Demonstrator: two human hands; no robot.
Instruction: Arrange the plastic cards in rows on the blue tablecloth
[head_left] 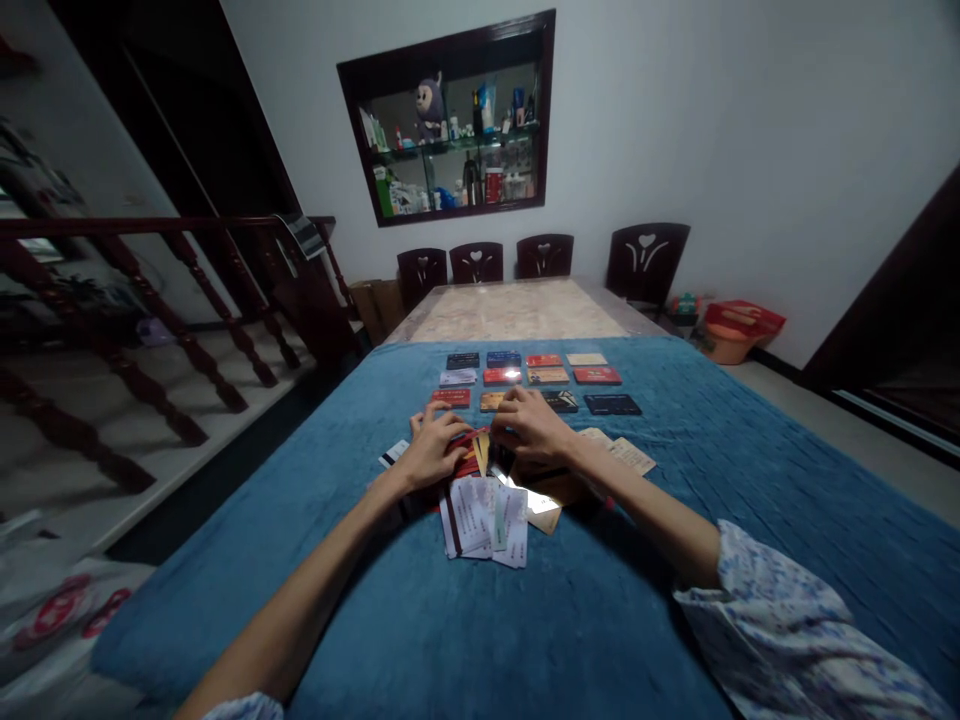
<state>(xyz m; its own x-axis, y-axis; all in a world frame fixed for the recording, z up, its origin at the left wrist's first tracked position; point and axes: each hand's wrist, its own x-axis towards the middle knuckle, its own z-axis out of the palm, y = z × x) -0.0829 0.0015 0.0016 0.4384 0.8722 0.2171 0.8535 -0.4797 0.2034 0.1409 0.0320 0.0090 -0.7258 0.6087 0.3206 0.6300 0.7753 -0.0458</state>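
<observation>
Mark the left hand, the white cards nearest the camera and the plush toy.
Left hand [433, 447]: head view, back of the hand.
White cards [472, 520]: head view, one card's face.
Plush toy [430, 110]: head view, its front.

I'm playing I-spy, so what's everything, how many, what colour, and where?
Table: one, beige, centre
Cloth: one, blue, on table
Rowed cards: twelve places visible, mixed, on cloth
Loose cards: uncountable, mixed, on cloth
Chairs: four, dark, beyond table
Wall niche: one, dark, far wall
Plush toy: one, purplish, in niche
Shelf items: many, mixed, niche
Railing: one, dark red, left
Striped cloth: one, grey, on railing
Cardboard: some, brown, left of chairs
Basin: one, orange, right floor
Bag: one, red, on basin
Plastic bags: some, white, lower left
Sleeves: two, patterned white, on arms
Left hand, right hand: one each, at loose cards
</observation>
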